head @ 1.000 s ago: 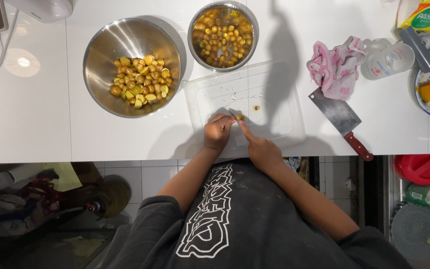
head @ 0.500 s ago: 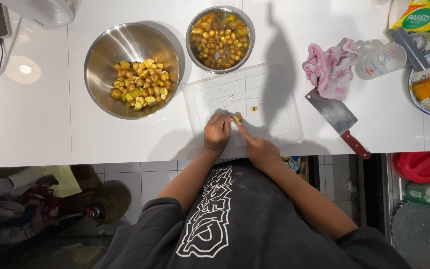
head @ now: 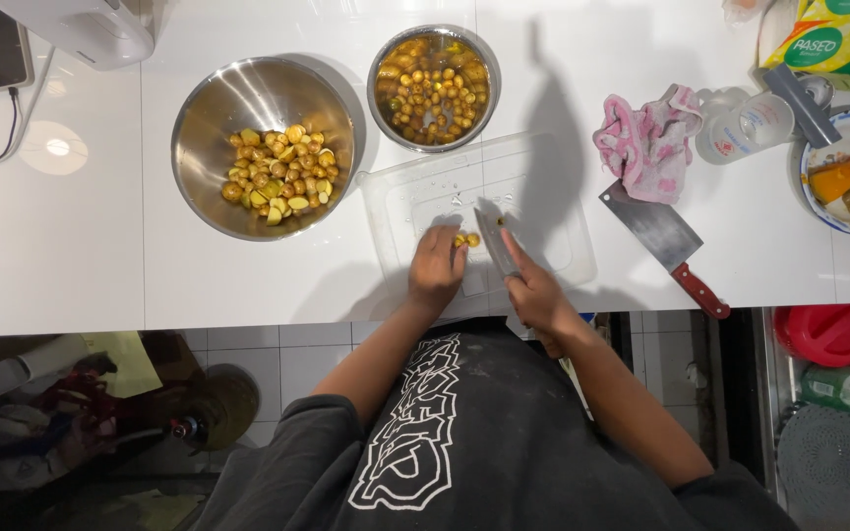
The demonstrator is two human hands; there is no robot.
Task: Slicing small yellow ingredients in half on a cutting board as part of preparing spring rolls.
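Small yellow fruit pinned on the cutting board, knife beside it

The left hand [head: 435, 270] presses fingertips on the small yellow fruit [head: 465, 239] on the clear cutting board [head: 553, 187]. The right hand [head: 533, 290] grasps a knife [head: 494, 241]; its blade points to 11 o'clock, with the fruit just at its 9 o'clock side.

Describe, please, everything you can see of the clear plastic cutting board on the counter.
The clear, rectangular plastic cutting board lies flat on the white counter, below the smaller steel bowl. It looks translucent, with rounded corners and wet specks. A small yellow fruit piece sits on it, steadied by the left hand; the right hand holds a small knife over it.
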